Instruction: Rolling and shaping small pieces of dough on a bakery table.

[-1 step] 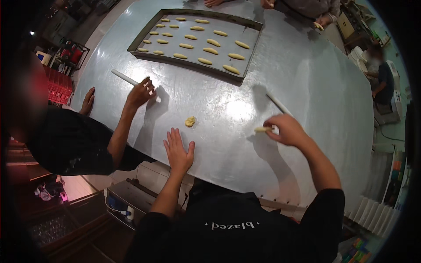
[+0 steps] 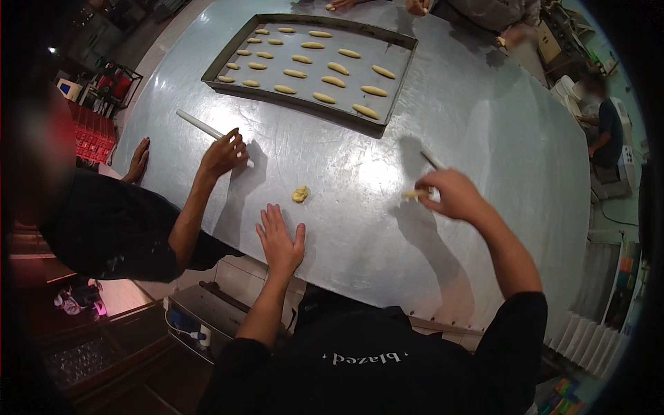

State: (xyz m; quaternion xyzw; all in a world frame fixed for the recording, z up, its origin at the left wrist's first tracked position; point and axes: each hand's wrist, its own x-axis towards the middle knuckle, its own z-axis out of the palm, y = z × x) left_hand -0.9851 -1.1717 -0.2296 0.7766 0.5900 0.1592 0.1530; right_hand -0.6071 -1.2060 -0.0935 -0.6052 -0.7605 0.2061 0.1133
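Note:
My left hand (image 2: 280, 243) lies flat on the metal table with its fingers spread, holding nothing. Just beyond its fingertips sits a small lump of yellow dough (image 2: 299, 194). To the right, my right hand (image 2: 453, 196) is closed round a slim pale rolling pin (image 2: 431, 158), whose far end sticks out past the knuckles. A narrow strip of dough (image 2: 413, 194) shows at the fingertips of that hand; whether it is pinched or stuck to the pin I cannot tell. A shadow falls on the table below this hand.
A dark-rimmed baking tray (image 2: 304, 111) with several spindle-shaped dough pieces stands at the far side of the steel table (image 2: 346, 256). On my left, a co-worker's hand (image 2: 225, 153) holds another pale rolling pin (image 2: 197, 123). More people's hands (image 2: 418, 7) are at the far edge.
My right hand, with the rolling pin and dough strip, has shifted slightly away from me. My left hand and the dough lump have stayed nearly in place.

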